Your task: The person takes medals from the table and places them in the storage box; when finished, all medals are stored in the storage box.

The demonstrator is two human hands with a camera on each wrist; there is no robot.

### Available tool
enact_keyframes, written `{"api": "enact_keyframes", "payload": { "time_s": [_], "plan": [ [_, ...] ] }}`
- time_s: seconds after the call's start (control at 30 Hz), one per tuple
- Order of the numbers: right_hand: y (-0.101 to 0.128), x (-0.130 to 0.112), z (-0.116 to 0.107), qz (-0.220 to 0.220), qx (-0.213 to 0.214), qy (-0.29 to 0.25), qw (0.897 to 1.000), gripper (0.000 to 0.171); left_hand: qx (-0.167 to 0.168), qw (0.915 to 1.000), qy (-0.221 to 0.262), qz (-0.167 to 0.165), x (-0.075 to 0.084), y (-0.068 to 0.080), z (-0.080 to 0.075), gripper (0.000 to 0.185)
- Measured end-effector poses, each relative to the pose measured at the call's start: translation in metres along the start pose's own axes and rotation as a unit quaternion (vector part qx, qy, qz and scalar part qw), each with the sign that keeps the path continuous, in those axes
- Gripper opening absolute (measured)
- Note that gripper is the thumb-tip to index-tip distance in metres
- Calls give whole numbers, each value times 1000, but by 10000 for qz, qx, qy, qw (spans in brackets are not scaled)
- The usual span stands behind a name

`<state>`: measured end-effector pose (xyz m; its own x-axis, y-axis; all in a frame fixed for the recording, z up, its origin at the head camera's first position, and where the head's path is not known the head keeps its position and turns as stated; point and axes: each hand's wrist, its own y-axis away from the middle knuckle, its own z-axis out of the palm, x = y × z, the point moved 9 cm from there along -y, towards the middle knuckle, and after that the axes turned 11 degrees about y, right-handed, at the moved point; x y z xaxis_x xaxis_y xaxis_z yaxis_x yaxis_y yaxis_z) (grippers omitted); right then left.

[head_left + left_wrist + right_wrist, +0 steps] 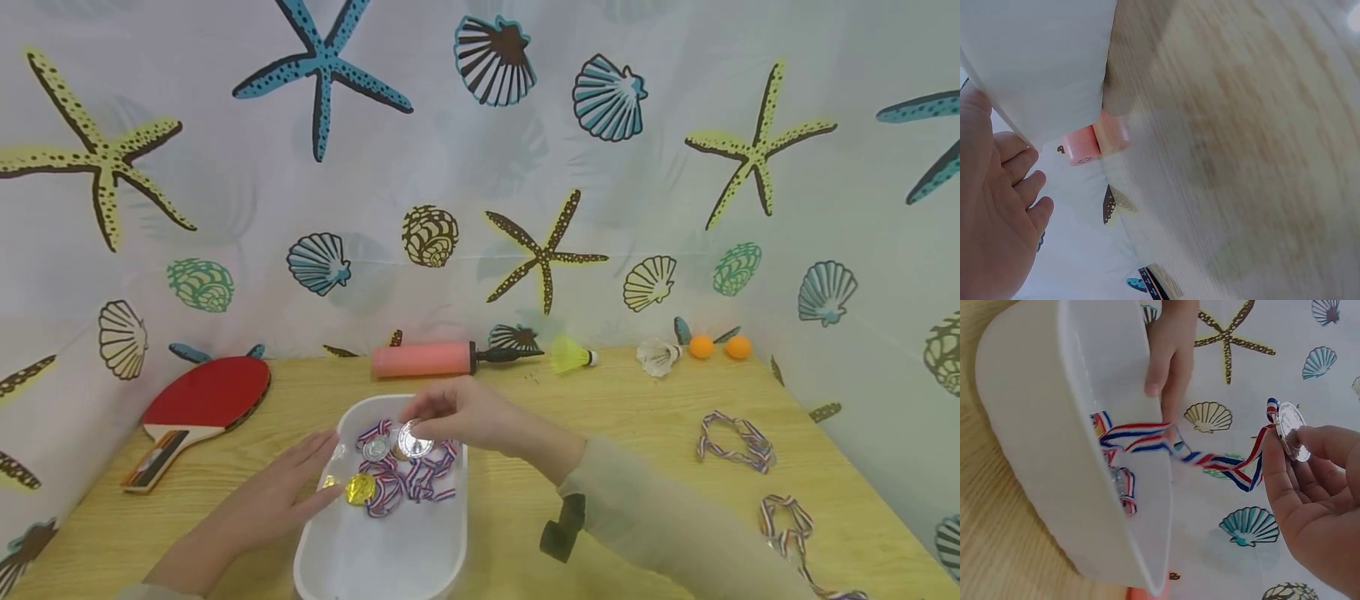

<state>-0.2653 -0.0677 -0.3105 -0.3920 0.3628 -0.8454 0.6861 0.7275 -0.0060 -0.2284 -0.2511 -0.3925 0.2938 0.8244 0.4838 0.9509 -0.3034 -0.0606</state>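
In the head view my right hand (468, 412) is over the white tub (457, 533), pinching a silver medal (415, 439) between thumb and fingers. Its red, white and blue ribbon (1141, 434) trails down into the tub in the right wrist view. My left hand (277, 492) rests at the tub's left rim with its fingers extended, the thumb reaching over the edge. Inside the tub lie another silver medal (376, 448), a gold medal (361, 489) and a heap of striped ribbons (423, 479). Part of the heap is hidden beneath the right hand.
A red table tennis bat (210, 392) lies to the left. Along the back are a pink hand pump (423, 360), a yellow shuttlecock (570, 355), a white shuttlecock (657, 357) and two orange balls (702, 347). Two bundles of striped ribbon (735, 442) lie at the right on the wooden table (600, 417).
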Motion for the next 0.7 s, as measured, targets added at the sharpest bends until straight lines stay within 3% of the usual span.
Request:
{"api": "enact_keyframes", "payload": {
  "time_s": [0.13, 0.3, 0.37, 0.5, 0.57, 0.7],
  "plan": [
    [-12, 20, 15, 49, -128, 452, 9989, 16, 25, 10000, 17, 55, 0, 0, 1, 73],
    [-25, 34, 32, -252, -309, 1201, 9920, 12, -43, 10000, 15, -1, 1, 0, 2, 74],
    [-28, 36, 36, -351, -309, 1815, 9823, 12, -64, 10000, 0, -44, 1, 0, 2, 74],
    [-32, 37, 38, -366, -226, 3065, 9509, 12, -118, 9998, 8, -156, -1, 0, 2, 75],
    [-32, 36, 37, -344, -193, 3419, 9389, 13, -152, 9997, 28, -202, -1, 0, 3, 75],
    [-35, 35, 36, -376, -192, 3710, 9277, 13, -161, 9995, 46, -251, -2, 0, 2, 75]
  ]
}}
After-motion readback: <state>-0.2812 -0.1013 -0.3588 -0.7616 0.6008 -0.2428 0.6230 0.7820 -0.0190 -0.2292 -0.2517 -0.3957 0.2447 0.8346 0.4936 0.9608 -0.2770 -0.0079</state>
